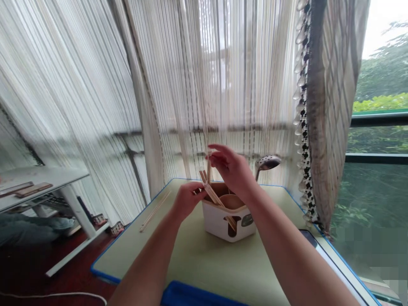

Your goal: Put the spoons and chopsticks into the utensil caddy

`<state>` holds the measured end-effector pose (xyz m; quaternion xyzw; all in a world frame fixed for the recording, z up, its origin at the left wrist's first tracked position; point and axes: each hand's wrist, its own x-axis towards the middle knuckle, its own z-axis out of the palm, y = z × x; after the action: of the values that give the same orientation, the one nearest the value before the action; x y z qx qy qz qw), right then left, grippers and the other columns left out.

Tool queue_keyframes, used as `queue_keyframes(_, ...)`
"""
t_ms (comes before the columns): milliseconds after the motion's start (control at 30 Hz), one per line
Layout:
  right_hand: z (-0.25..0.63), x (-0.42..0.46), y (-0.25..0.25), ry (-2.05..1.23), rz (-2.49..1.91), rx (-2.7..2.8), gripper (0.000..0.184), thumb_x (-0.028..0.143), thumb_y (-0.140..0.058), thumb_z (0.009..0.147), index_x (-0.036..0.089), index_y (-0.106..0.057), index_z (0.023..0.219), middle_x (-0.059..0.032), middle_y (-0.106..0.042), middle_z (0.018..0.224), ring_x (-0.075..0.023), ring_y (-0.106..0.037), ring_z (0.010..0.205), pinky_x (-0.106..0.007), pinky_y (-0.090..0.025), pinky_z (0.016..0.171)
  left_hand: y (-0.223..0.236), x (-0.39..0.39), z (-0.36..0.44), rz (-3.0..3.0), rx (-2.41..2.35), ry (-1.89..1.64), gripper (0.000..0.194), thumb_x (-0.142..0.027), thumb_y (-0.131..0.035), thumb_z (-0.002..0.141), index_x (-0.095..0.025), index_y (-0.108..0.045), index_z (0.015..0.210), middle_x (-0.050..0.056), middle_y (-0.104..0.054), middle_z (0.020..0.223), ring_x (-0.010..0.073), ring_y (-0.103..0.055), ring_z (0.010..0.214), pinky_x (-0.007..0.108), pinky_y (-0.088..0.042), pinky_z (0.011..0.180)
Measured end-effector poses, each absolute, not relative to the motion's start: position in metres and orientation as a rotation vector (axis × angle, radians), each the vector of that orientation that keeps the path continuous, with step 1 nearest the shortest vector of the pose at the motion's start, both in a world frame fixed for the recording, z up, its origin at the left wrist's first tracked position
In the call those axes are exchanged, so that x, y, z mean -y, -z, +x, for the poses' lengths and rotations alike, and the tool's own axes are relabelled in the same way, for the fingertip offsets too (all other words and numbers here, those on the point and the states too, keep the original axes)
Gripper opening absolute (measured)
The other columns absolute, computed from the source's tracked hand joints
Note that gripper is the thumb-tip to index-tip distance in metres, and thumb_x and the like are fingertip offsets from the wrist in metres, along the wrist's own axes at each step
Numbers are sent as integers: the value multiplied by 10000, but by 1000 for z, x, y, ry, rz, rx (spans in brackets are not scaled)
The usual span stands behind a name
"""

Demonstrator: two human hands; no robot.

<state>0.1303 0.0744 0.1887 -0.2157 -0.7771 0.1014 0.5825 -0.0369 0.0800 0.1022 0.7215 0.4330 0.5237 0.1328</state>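
A white utensil holder (213,221) with a brown inside and compartments stands on the table. Wooden chopsticks (213,195) lean out of its left side, their lower ends showing through the cut-out in its front. My left hand (189,196) pinches these chopsticks near the rim. Above the holder's left part, my right hand (228,163) has its fingers closed on another upright chopstick or pair, whose lower part goes behind the rim. A slotted metal ladle (268,162) rises from the holder's right side. More chopsticks (155,211) lie on the table to the left.
The pale green table (191,263) has a blue edge. A blue object (197,294) lies at its near edge, and a flat dark-framed device (331,259) at the right. Curtains (204,85) hang behind. A white table (70,176) stands at left, with a person's leg (28,229) below.
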Motion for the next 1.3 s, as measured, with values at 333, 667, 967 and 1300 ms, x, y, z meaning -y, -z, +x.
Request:
queue_keyframes(333,103,-101,-161,-383,-560,1906,205,188,-558,781,229,-662,954,-27,-687,852,-133,-647,777,-242,-508,718,-86,-93,-45,1888,-1197,-1779,205,-293,-630,710,-179,-684,872,25,-658,761,85,-502,563,201,-422,538)
queue_keyframes(667,91,-121,-145,-383,-683,1954,213,177,-571,762,226,-694,929,-34,-689,850,-140,-643,771,-251,-503,715,-76,-107,-48,1673,-1169,-1795,279,-356,-633,696,-155,-674,886,20,-640,696,79,-488,523,202,-407,498)
queue_keyframes(967,92,-119,-148,-120,-778,1861,252,158,-486,796,201,-670,962,-57,-677,933,-158,-621,866,-286,-478,786,-79,-101,-43,1641,-1335,-1936,257,-381,-628,697,-155,-672,810,29,-657,735,87,-493,541,226,-424,541)
queue_keyframes(1300,98,-110,-151,-6,-781,1831,291,122,-432,804,185,-654,982,-71,-672,982,-178,-610,943,-319,-468,843,-81,-94,-36,1629,-1296,-1900,241,-361,-617,703,-146,-663,802,30,-648,714,94,-516,547,220,-425,531)
